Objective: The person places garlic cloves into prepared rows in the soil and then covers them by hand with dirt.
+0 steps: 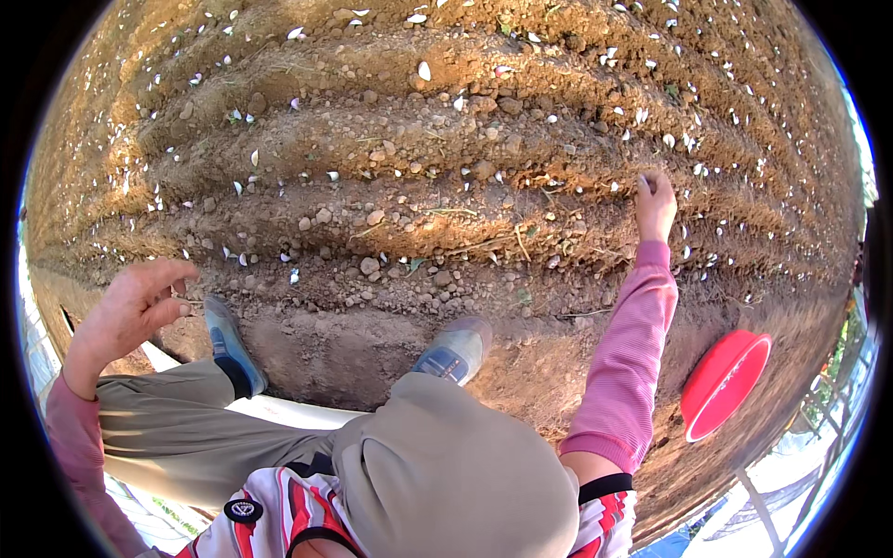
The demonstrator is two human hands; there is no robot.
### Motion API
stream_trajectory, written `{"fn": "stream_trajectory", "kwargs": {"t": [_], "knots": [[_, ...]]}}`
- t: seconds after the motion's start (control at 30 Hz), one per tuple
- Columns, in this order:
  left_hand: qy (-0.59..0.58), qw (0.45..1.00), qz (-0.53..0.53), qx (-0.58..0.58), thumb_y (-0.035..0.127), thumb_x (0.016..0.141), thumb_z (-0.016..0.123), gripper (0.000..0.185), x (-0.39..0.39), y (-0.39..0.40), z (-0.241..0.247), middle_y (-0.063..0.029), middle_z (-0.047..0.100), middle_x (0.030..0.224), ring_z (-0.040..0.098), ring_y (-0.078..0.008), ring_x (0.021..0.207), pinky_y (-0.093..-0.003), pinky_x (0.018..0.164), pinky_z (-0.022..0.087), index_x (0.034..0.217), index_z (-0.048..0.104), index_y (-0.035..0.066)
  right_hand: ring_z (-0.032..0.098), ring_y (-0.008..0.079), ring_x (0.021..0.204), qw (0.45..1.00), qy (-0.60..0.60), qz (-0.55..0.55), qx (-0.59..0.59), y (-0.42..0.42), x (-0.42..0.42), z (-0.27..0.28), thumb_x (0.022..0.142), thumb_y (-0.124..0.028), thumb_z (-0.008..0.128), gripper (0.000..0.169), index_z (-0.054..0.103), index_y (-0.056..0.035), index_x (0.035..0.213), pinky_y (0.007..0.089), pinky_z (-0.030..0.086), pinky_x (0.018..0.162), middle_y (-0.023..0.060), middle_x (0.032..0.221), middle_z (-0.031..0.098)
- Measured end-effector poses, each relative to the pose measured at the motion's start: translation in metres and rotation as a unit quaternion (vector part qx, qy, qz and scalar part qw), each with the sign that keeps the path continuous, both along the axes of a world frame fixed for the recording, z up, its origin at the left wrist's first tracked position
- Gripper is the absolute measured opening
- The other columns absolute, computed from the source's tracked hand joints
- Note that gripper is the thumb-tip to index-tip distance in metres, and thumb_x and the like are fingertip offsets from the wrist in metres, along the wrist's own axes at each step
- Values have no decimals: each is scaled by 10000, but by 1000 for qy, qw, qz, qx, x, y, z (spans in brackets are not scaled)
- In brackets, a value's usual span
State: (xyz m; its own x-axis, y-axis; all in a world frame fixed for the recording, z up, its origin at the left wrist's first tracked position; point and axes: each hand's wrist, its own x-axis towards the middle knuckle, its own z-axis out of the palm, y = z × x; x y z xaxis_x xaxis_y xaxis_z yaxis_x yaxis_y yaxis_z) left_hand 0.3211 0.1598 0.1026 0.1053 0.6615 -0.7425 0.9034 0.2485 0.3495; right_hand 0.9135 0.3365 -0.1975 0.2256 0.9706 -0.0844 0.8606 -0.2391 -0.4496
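Observation:
My right hand (656, 208) reaches out over a furrow in the tilled soil (398, 132), fingers bent downward. Its fingertips are hidden from me, so whether they pinch anything cannot be told. Just left of it lies a pale garlic clove (614, 187). Over the soil near my left shoe hovers my left hand (136, 307), thumb and fingers curved apart with nothing visible between them. Many white garlic cloves sit scattered along the curved rows, among them a large one (424, 70) upright in the upper middle and another (254, 157) further left.
A red plastic basin (725, 387) rests tilted on the bare ground at right, with small things inside too unclear to name. My left shoe (234, 345) and right shoe (457, 349) stand on the soil strip beside the rows. Clods (370, 265) and dry stalks lie around.

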Motion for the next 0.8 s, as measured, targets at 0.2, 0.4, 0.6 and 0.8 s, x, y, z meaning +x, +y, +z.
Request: {"fn": "stream_trajectory", "kwargs": {"t": [0.2, 0.4, 0.6, 0.8], "knots": [[-24, 999, -30, 2, 29, 799, 657, 382, -2, 14, -29, -174, 635, 999, 624, -268, 804, -346, 681, 513, 1175, 605, -9, 713, 235, 786, 996, -85, 16, -19, -37, 13, -5, 832, -170, 766, 125, 752, -96, 931, 358, 565, 770, 91, 854, 746], [-7, 999, 22, -27, 37, 819, 652, 366, 12, 16, -12, -151, 638, 984, 620, -217, 787, -310, 674, 508, 1180, 608, -7, 709, 298, 881, 983, -168, 50, -55, -24, -19, -46, 801, -225, 787, 164, 738, -111, 910, 409, 562, 812, 138, 927, 734], [-42, 995, 80, -51, 56, 864, 633, 301, -32, 15, -36, -46, 607, 858, 579, -117, 750, -270, 671, 491, 1156, 605, -12, 724, 226, 892, 989, -89, -10, -114, -28, -12, -29, 894, -219, 715, 156, 756, -120, 1008, 366, 595, 832, 108, 980, 744], [31, 995, 92, -29, 90, 903, 600, 288, -55, 23, -55, -20, 553, 795, 504, -95, 703, -259, 644, 455, 1168, 584, -20, 713, 296, 889, 952, -268, -142, 38, -61, 143, -13, 951, -203, 587, 190, 751, -184, 1045, 411, 569, 783, 110, 1011, 743]]}}
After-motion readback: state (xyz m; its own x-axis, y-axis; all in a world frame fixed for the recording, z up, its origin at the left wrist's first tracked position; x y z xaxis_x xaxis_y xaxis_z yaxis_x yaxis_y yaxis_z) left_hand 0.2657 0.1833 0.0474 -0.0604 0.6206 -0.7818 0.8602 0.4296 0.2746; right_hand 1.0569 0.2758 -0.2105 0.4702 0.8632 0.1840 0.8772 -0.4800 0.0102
